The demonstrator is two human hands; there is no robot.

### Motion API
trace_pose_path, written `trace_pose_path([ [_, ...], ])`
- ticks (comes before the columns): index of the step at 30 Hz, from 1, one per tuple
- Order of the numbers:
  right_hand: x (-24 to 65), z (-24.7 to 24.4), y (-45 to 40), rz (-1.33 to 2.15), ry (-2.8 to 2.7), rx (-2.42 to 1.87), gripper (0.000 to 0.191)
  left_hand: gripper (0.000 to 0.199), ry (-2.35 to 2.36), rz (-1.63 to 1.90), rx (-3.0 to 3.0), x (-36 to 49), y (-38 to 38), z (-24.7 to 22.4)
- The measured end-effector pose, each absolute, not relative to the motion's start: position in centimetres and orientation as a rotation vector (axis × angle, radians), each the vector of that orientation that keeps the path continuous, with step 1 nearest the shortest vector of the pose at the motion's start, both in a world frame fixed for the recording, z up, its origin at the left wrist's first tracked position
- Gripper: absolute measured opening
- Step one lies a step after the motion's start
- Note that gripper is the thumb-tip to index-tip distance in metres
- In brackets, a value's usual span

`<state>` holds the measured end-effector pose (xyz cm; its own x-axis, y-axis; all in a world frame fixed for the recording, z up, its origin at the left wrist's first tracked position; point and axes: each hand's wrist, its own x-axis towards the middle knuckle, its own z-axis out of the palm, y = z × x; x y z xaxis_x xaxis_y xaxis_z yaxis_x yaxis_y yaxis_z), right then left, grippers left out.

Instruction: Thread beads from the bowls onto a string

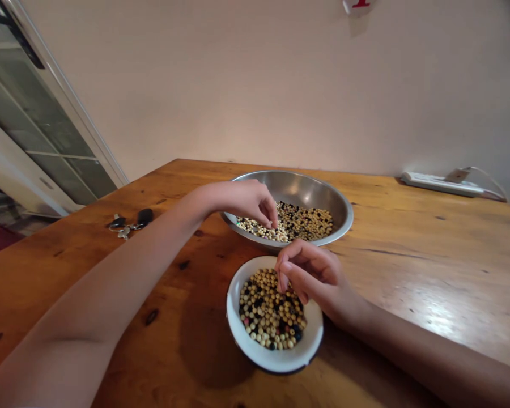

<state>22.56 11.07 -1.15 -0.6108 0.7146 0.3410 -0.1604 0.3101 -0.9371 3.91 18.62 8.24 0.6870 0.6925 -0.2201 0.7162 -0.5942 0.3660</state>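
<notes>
My left hand [255, 203] reaches over the near left side of a wide steel basin [342, 212]. Its fingertips point down in a pinch just above the pale and black beads [306, 221] inside; anything between them is too small to make out. Closer to me stands a white enamel bowl [236, 334] with a dark rim edge, holding cream, black and a few reddish beads [272, 311]. Above this bowl's right side hovers my right hand [312, 275], thumb and forefinger drawn together. What that pinch holds, if anything, does not show.
Both vessels stand on a wooden table [408, 249]. A bunch of keys [127, 224] with dark fobs lies at the left. Against the wall at the back right sits a white power strip [442, 184] with a plug and cable. A door [46, 113] is at the left.
</notes>
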Motion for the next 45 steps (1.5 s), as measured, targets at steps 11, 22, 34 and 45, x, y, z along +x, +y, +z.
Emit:
trace_pose_path([
  [11,22.6,-1.1,10.9,1.464,-1.747,-0.535,0.015,0.025,0.725,0.098,2.284,3.5,18.1,9.2],
  [22,22.5,-1.0,10.8,1.520,-1.683,-0.530,0.019,0.019,0.664,0.155,2.340,4.0,16.9,10.3],
  [34,22.4,-1.1,10.8,1.532,-1.680,-0.553,0.018,0.011,0.838,-0.007,2.553,5.2,14.1,11.8],
  [45,22.4,-0.6,10.8,1.507,-1.696,-0.573,0.019,0.010,0.758,0.013,2.583,5.4,13.2,11.9],
])
